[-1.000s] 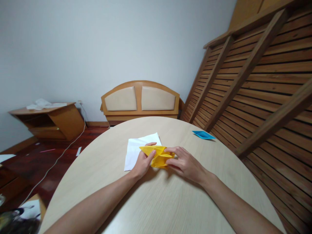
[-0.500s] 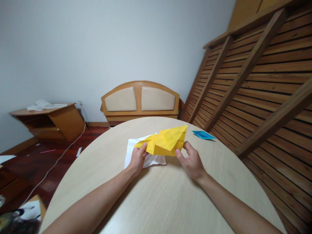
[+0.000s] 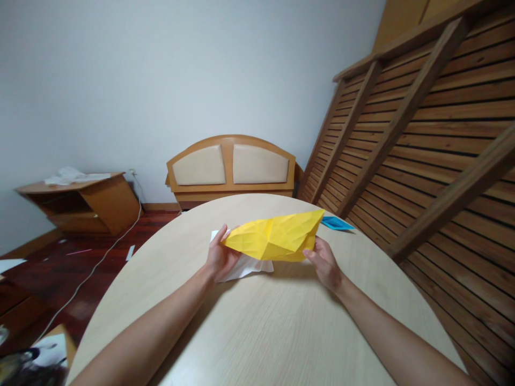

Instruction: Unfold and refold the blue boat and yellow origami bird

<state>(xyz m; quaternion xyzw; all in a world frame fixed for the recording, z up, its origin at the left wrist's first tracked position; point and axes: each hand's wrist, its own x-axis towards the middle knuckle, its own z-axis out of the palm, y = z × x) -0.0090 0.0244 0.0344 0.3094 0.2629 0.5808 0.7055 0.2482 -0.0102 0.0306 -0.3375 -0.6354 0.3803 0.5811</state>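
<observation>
- The yellow paper (image 3: 277, 236) is at the middle of the frame, held up above the table (image 3: 257, 327) between both hands as a long, creased shape, its left end narrowing to a point and its upper right corner sharp.
- The left hand (image 3: 219, 256), left of centre, is at the narrow end. Its thumb sticks up beside the tip and its other fingers curl beneath, partly hidden by the paper; whether they press on it I cannot tell.
- The right hand (image 3: 325, 264), right of centre, pinches the lower right edge: the thumb lies on the near face, and the other fingers go behind, mostly out of sight.
- As to how far things are, the many crease lines suggest that a good deal of folding has been done on this sheet. It looks largely opened out, though not flat: a ridge runs down near its middle and a layer seems to lie folded over at the lower right. How much shaping is left cannot be judged from this view.
- The white paper (image 3: 250, 267) lies below and behind the yellow one, partly covered, its near edge wavy; whether it has been folded is unclear.
- The blue folded paper (image 3: 338, 224), right of centre, lies on the table in a slim, pointed form that looks complete, apart from both hands.
</observation>
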